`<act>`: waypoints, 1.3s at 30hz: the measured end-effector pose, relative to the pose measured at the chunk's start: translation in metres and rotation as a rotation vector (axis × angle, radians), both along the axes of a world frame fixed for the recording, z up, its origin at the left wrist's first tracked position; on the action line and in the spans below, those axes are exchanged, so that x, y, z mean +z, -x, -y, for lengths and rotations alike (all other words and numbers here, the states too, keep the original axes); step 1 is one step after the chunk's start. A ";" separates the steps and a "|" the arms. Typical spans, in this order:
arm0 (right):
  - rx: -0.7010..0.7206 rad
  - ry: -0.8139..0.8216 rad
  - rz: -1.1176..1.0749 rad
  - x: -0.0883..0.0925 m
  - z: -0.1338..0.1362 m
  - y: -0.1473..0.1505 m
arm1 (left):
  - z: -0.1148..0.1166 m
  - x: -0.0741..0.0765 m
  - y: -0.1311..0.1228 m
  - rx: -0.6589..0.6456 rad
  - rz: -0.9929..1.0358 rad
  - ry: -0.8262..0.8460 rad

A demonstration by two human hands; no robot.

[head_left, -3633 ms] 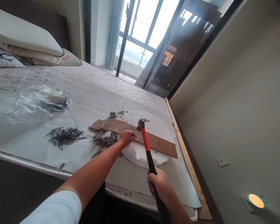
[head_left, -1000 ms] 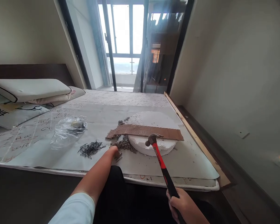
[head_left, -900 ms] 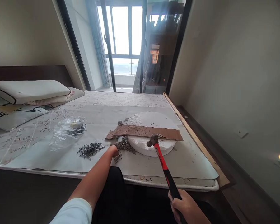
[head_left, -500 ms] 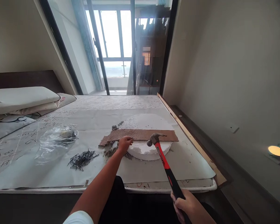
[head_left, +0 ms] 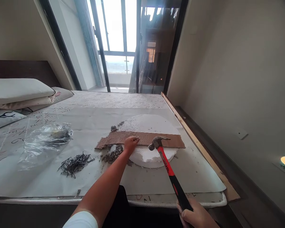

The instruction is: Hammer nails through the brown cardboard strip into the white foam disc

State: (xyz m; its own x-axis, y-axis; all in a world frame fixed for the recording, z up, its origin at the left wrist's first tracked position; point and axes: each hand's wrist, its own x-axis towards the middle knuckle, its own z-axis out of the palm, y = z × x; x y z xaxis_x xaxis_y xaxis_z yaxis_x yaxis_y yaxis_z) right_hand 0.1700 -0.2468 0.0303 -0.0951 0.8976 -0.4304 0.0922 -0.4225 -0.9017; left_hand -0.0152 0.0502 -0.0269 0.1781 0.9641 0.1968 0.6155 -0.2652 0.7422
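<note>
A brown perforated strip (head_left: 152, 139) lies across a round white foam disc (head_left: 152, 123) on a paper-covered mattress. My left hand (head_left: 130, 144) rests on the strip's near edge, fingers pinched together on what looks like a small nail. My right hand (head_left: 196, 215), at the bottom edge of the view, grips the black end of a red-handled claw hammer (head_left: 167, 164). The hammer's head (head_left: 156, 141) hovers just over the strip, right of my left hand.
A heap of dark nails (head_left: 73, 161) lies left of the disc. A crumpled clear plastic bag (head_left: 46, 139) sits further left. Grey rubble (head_left: 111, 155) lies beside the disc. Pillows (head_left: 19, 93) are stacked far left. A wooden batten (head_left: 194, 139) runs along the mattress's right edge.
My left hand went from the loose nails beside the rubble up onto the strip. The hammer head stayed low near the strip, now close to my left fingers.
</note>
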 end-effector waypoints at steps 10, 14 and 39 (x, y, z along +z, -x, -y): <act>0.065 0.027 0.033 0.003 -0.026 -0.005 | 0.001 -0.002 -0.004 0.023 0.024 -0.019; 0.052 0.015 0.017 0.009 -0.033 -0.004 | 0.002 -0.002 -0.004 0.021 0.015 -0.006; 0.112 -0.019 0.236 0.060 -0.101 0.018 | 0.006 -0.010 -0.005 -0.006 -0.141 -0.077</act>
